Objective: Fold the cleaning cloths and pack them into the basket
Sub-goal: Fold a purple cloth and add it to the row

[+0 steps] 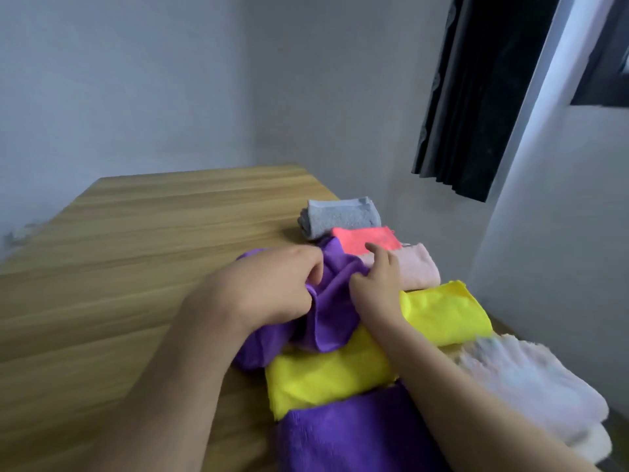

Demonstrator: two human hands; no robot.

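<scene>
A crumpled purple cloth (pixel 332 308) lies in the middle of the wooden table (pixel 136 240). My left hand (pixel 272 287) grips its left side, fingers curled into the fabric. My right hand (pixel 377 284) pinches its right edge, index finger pointing up. Folded cloths line the table's right side: grey (pixel 340 218), coral (pixel 364 238), pale pink (pixel 418 267), yellow (pixel 446 311). Nearer me lie another yellow cloth (pixel 326 376), a purple one (pixel 347 437) and a fluffy white-pink one (pixel 531 386). No basket is in view.
The table's left and far parts show bare wood. Grey walls stand behind and to the right. A dark curtain (pixel 476 97) hangs by a window at the upper right. The table's right edge runs close to the wall.
</scene>
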